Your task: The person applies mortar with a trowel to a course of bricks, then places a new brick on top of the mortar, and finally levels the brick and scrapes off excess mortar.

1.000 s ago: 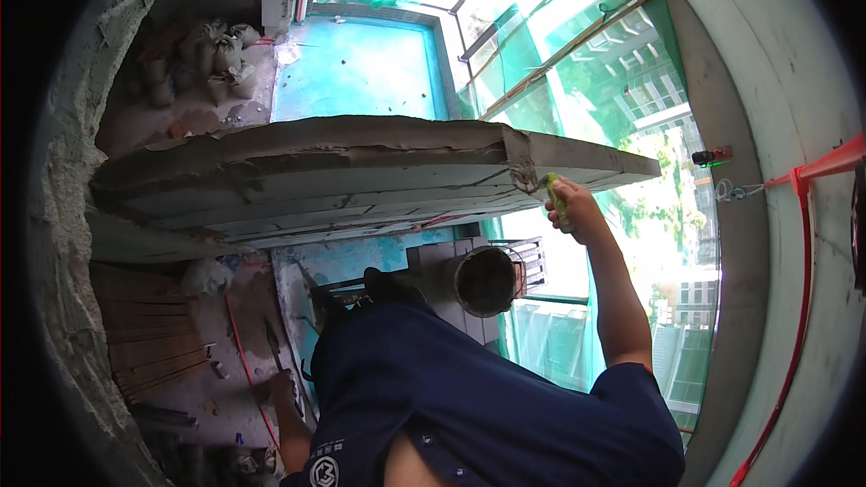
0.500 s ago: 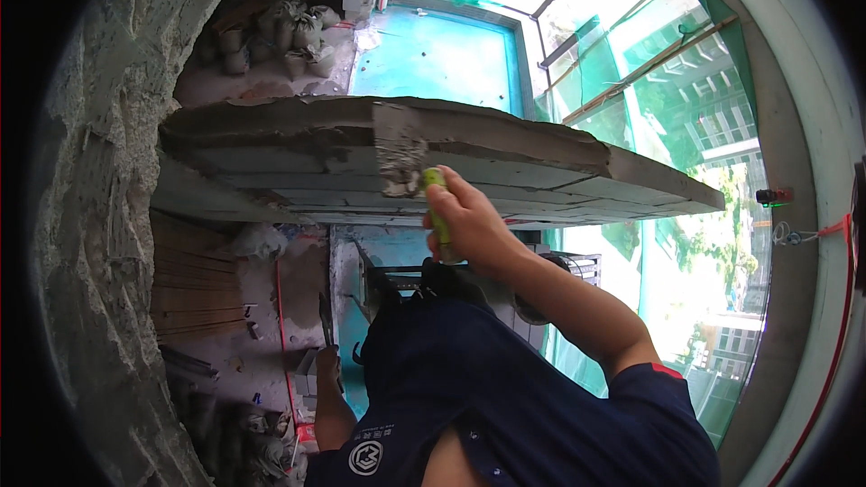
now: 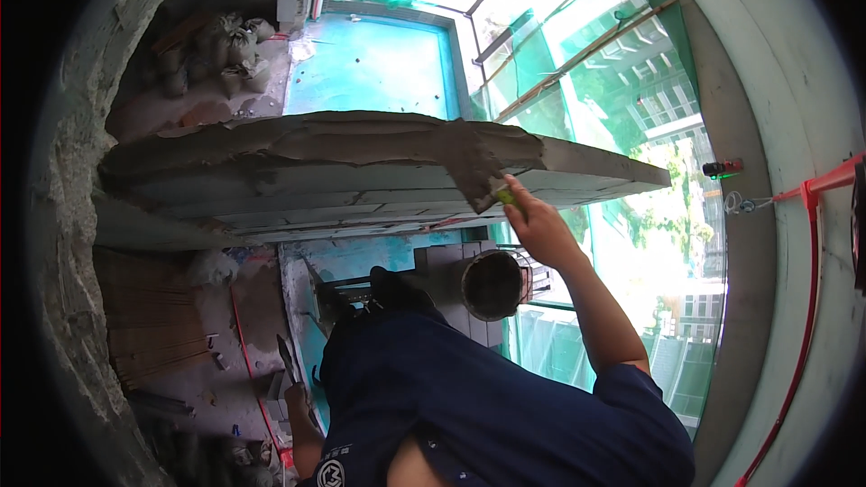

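My right hand [image 3: 543, 230] is closed around the green handle of a wide, flat-bladed trowel [image 3: 473, 182]. The blade is coated in grey mortar and lies against the top edge of a block wall [image 3: 316, 182]. A thick band of wet mortar [image 3: 361, 141] runs along that top edge, with bare block near its right end. Low at the left, my left hand [image 3: 296, 397] hangs down, gripping a tool with a dark, narrow blade [image 3: 287, 359]; its exact kind is unclear.
Below the wall, a bucket [image 3: 492, 285] stands by pale blocks [image 3: 442, 261]. Rough plaster [image 3: 81, 243] edges the left side. Filled sacks [image 3: 239, 50] lie beyond the wall. A red pipe [image 3: 816, 185] and green netting [image 3: 577, 117] are at the right.
My right hand has moved the trowel rightward along the wall top, and its blade has tilted. The view has shifted, bringing the bucket into fuller sight. My left hand keeps its tool.
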`<control>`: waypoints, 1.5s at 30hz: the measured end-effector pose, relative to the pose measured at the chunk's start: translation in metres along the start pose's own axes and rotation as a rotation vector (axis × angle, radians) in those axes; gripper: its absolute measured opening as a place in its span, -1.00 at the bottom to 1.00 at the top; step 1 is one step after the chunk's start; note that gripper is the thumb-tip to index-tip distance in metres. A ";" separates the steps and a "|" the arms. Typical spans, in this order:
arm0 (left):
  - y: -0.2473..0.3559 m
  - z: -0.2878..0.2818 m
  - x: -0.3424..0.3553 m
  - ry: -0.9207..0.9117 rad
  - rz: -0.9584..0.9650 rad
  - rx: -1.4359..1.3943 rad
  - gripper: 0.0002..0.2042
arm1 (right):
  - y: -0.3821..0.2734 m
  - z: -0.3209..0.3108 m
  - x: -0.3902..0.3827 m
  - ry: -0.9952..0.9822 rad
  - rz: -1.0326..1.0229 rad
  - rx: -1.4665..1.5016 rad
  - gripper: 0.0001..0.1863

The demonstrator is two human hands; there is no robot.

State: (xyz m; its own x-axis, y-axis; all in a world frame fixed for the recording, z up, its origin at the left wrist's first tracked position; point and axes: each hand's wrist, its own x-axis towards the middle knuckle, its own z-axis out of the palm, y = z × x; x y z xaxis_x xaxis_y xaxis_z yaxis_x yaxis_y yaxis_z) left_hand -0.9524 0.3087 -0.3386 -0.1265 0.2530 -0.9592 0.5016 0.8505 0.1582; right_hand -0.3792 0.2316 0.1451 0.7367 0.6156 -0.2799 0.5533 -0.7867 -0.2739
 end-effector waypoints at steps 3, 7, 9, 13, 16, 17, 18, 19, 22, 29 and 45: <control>-0.010 0.003 0.006 -0.008 -0.005 0.025 -0.78 | 0.082 -0.011 0.003 0.140 0.052 -0.110 -0.47; 0.001 -0.001 0.012 0.001 0.080 -0.038 -0.76 | 0.150 -0.035 0.010 0.136 0.293 0.120 -0.45; 0.021 0.007 0.008 -0.023 0.141 -0.028 -0.75 | 0.172 -0.038 0.012 0.165 0.347 0.223 -0.46; 0.062 0.001 0.008 -0.067 0.146 0.059 -0.79 | 0.164 -0.037 0.016 0.119 0.499 0.800 -0.51; 0.081 0.014 0.003 -0.054 0.152 0.092 -0.76 | 0.141 -0.026 -0.004 0.054 0.469 0.924 -0.52; 0.089 0.017 -0.005 -0.036 0.162 0.106 -0.75 | 0.125 -0.024 -0.013 0.038 0.464 0.912 -0.52; 0.090 0.015 -0.006 -0.039 0.162 0.115 -0.75 | 0.108 -0.022 -0.014 0.004 0.444 0.840 -0.49; 0.087 0.002 0.002 -0.062 0.220 0.129 -0.75 | 0.095 -0.019 -0.012 -0.018 0.394 0.736 -0.47; 0.073 -0.018 0.023 -0.086 0.237 0.130 -0.76 | 0.130 -0.014 -0.002 0.148 0.298 0.259 -0.50; 0.046 -0.025 0.056 -0.050 0.198 0.410 -0.78 | 0.207 -0.033 0.011 0.313 0.527 0.430 -0.52; 0.032 -0.020 0.029 -0.008 0.382 0.653 -0.77 | 0.235 0.159 -0.022 0.599 0.635 0.978 -0.53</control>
State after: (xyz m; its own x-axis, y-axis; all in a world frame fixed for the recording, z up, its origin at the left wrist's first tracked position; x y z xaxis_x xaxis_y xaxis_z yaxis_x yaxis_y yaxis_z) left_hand -0.9574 0.3527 -0.3569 0.1629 0.4703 -0.8673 0.9146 0.2577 0.3115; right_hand -0.3272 0.0401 -0.0591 0.9605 -0.1625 -0.2259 -0.2743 -0.4151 -0.8675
